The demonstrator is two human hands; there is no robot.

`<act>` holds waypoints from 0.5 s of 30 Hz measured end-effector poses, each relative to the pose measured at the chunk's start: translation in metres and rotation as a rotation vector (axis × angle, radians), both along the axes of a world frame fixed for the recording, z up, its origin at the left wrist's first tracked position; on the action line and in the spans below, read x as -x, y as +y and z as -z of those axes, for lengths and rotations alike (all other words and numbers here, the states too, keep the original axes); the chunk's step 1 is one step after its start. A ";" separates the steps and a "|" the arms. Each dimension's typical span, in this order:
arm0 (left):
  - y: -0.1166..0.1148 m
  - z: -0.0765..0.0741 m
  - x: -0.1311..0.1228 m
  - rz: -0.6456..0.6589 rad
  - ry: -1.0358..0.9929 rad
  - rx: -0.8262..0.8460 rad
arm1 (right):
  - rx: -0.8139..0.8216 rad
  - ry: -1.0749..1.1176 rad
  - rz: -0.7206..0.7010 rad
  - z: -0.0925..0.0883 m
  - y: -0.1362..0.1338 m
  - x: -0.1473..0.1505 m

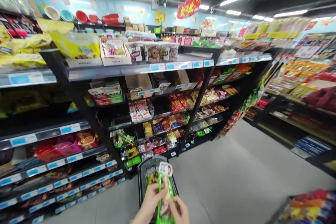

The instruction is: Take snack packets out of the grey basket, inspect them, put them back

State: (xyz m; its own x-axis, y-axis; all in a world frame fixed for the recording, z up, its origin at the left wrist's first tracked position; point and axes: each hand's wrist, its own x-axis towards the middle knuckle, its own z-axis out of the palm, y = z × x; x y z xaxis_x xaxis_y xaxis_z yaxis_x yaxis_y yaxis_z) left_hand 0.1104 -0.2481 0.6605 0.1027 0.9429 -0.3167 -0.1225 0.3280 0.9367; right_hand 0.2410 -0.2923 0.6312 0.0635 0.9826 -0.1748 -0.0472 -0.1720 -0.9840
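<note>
Between my two hands is a green snack packet (165,182) with a white rounded top and a clear front showing pale food. My left hand (150,199) pinches its left side. On the lower right edge, my right hand (180,210) closes its thumb and fingers. Below the packet stands a dark grey shopping basket (143,168) on the floor. Several packets (151,176) lie inside it, partly hidden by my hands and the held packet.
Ahead runs a black shelf unit (202,92) filled with bagged snacks and blue price labels. Plastic tubs (152,53) stand on its top shelf. Grey floor (228,168) stretches to the right. A blurred stack of colourful goods (309,206) sits at lower right, with more shelving (283,122) beyond.
</note>
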 end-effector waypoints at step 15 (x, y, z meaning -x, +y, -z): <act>-0.017 -0.006 0.001 0.117 -0.032 -0.012 | -0.074 -0.074 0.008 0.001 -0.009 -0.010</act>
